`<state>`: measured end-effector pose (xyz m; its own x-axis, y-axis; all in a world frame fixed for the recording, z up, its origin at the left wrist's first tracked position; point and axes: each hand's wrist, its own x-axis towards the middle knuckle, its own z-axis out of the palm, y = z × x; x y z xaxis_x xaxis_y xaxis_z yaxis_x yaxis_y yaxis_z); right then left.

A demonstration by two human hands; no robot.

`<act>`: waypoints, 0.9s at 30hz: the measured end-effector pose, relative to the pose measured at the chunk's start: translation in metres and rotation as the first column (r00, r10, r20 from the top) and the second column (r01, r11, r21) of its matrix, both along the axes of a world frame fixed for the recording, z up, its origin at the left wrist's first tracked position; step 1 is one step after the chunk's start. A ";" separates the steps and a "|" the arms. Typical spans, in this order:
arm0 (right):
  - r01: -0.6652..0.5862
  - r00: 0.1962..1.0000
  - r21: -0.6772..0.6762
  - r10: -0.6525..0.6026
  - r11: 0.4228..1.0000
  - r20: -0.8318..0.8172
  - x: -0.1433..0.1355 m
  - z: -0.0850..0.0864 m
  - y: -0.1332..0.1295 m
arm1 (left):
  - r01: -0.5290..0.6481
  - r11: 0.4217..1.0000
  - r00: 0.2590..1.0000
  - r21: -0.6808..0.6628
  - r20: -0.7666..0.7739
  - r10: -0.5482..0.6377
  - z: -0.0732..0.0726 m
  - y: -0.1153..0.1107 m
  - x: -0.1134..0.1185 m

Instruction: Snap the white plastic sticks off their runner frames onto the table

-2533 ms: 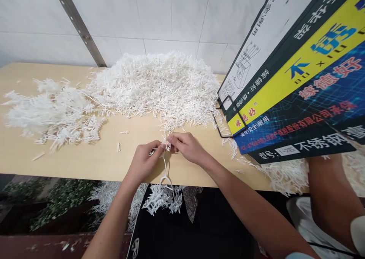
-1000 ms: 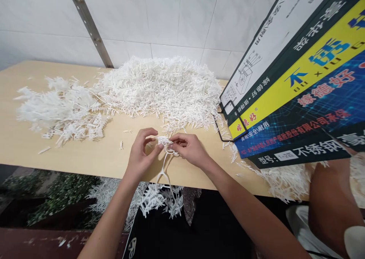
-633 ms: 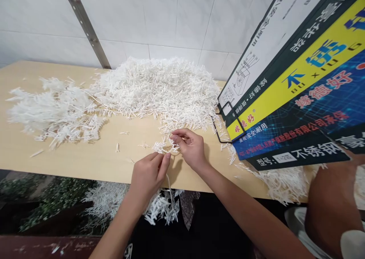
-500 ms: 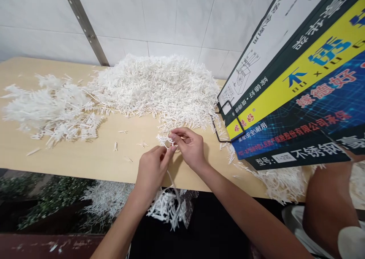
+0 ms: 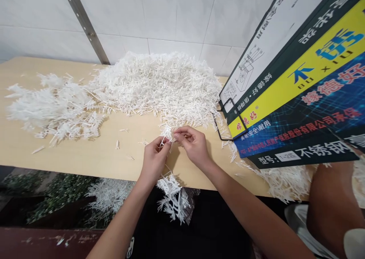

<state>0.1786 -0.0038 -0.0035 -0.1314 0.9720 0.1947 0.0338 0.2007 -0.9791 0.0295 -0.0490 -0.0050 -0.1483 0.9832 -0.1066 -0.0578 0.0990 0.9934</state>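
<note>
My left hand [image 5: 155, 154] is closed, thumb and forefinger pinching a white branching plastic sprig [image 5: 167, 132] just above the table. Beside it, my right hand [image 5: 192, 143] pinches at the sprig's right side; its fingertips partly hide what they grip. A thin white stem runs down from under my left hand to a hanging white branched cluster [image 5: 172, 198] below the table's front edge. Right behind my hands lies a large heap of white sprigs [image 5: 159, 86]. To the left is a smaller, more feathery white pile [image 5: 54, 107].
A big printed cardboard box [image 5: 285, 99] leans over the table [image 5: 71, 154] on the right, with a black wire frame [image 5: 224, 139] at its corner. Another person's limb [image 5: 327, 198] shows at lower right near more white pieces [image 5: 288, 181]. A metal bracket [image 5: 88, 30] runs down the tiled wall.
The sprig between my fingers has spread into a fuller tuft. My left hand has shifted slightly right and up, and the hanging cluster has risen and swung right.
</note>
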 end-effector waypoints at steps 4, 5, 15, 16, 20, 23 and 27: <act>-0.144 0.985 -0.037 0.147 0.989 0.091 0.008 0.009 -0.003 | -0.032 0.999 0.999 0.007 -0.016 0.032 0.001 -0.002 0.001; -0.181 0.972 -0.033 0.184 0.983 0.143 0.008 0.010 -0.003 | -0.030 1.000 0.999 0.009 -0.021 0.030 0.001 -0.002 0.001; 0.228 0.968 0.075 -0.235 0.971 0.091 0.010 -0.007 0.011 | 0.002 1.000 0.996 0.019 -0.086 -0.001 -0.003 -0.004 0.002; 0.189 0.967 0.118 -0.205 0.975 0.149 0.009 -0.004 0.009 | -0.024 1.000 0.997 0.013 -0.071 0.025 -0.003 -0.005 0.002; -0.045 0.957 0.144 0.002 0.989 0.290 0.003 0.008 -0.002 | -0.050 0.999 0.996 0.018 -0.070 0.051 0.000 -0.005 0.003; -0.169 0.936 0.074 0.137 0.983 0.325 0.002 0.009 -0.003 | 0.023 0.999 0.991 0.046 -0.136 -0.016 0.000 -0.003 0.003; -0.032 0.958 0.054 0.015 0.998 0.286 0.005 0.000 0.004 | 0.120 0.992 0.969 0.041 -0.224 -0.108 -0.001 0.000 0.006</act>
